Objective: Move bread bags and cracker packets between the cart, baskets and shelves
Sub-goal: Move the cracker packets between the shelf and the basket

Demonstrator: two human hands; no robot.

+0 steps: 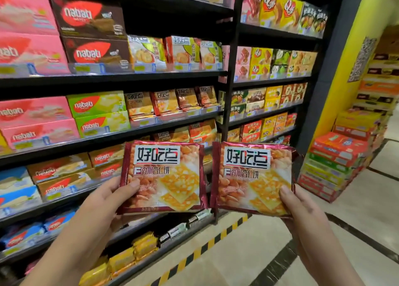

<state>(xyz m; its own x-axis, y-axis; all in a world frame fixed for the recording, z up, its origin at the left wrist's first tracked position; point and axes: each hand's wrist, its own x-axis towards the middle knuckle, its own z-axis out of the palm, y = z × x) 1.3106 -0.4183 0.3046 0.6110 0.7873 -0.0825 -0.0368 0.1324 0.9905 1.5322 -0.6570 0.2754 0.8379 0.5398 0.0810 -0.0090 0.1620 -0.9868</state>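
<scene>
Shop aisle, black snack shelves [112, 78] ahead. Left hand [108, 199] pinching left cracker packet [166, 177] by its lower left corner; right hand [302, 208] pinching right cracker packet [252, 177] by its lower right corner. Both upright, side by side.

The left hand [112, 196] and right hand [302, 208] are bare, and so are the slim forearms [71, 247] running to the lower edge. Both thumbnails [134, 183] are short and plain.

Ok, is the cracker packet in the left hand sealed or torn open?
Sealed, as far as shows: the cracker packet has intact top and side seams, with no tear. The left hand covers its lower-left corner.
</scene>
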